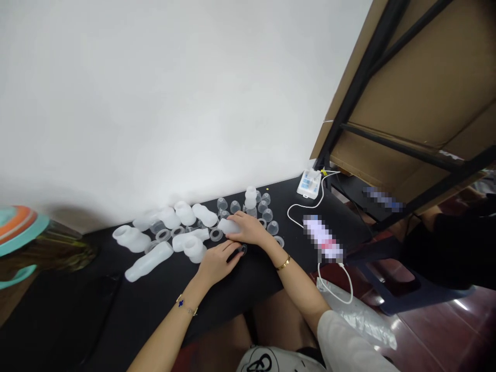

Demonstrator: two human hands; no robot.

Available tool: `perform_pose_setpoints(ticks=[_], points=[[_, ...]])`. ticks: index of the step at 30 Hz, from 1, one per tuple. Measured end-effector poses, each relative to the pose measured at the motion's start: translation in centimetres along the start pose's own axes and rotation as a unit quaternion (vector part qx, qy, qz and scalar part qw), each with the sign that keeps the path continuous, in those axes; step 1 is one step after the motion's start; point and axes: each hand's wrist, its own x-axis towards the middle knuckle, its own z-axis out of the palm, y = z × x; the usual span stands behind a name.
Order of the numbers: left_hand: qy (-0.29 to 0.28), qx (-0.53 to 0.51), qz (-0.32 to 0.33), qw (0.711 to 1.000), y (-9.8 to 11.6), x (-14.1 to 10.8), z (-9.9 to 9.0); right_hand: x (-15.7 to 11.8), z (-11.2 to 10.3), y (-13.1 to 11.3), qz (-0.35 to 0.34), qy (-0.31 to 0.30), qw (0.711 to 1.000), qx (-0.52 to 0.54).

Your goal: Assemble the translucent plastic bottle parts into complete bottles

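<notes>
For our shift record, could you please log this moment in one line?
left hand: at ring | right hand: holding white bottle | nearby: clear caps

The black table bears white bottles, translucent rings, clear domed caps, a white power strip and a blurred-out phone with its white cable.

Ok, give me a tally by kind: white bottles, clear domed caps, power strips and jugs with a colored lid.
White bottles: at least 9, one of them in the right hand
Clear domed caps: at least 7, some overlap
Power strip: 1
Jug: 1
Total: at least 18
</notes>
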Motion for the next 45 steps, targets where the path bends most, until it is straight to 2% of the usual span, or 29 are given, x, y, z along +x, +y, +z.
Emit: perform_pose_setpoints(ticks=[5,10,20,29,36,42,45], points=[[0.011,-0.014,0.000,1.000,0.5,-0.1,-0.1,0.0,0.0,-0.4,-0.019,0.021,0.998,0.055],[-0.002,-0.016,0.001,1.000,1.1,0.0,-0.5,0.1,0.8,0.0,-0.047,0.037,0.993,0.097],[0.006,-0.004,-0.013,1.000,1.1,0.1,-0.5,0.3,1.5,0.7,-0.037,0.039,0.995,0.080],[0.004,-0.016,-0.013,1.000,1.1,0.0,-0.5,0.2,1.3,0.8,-0.048,0.039,0.993,0.104],[0.000,-0.020,-0.015,1.000,1.2,0.0,-0.5,0.1,0.9,0.5,-0.030,0.019,0.992,0.119],[-0.001,-0.023,-0.017,1.000,1.3,0.0,-0.5,0.0,0.7,0.4,-0.058,0.030,0.988,0.139],[-0.006,-0.020,-0.025,0.999,1.3,0.0,-0.5,-0.2,0.6,0.2,-0.057,0.033,0.991,0.113]])
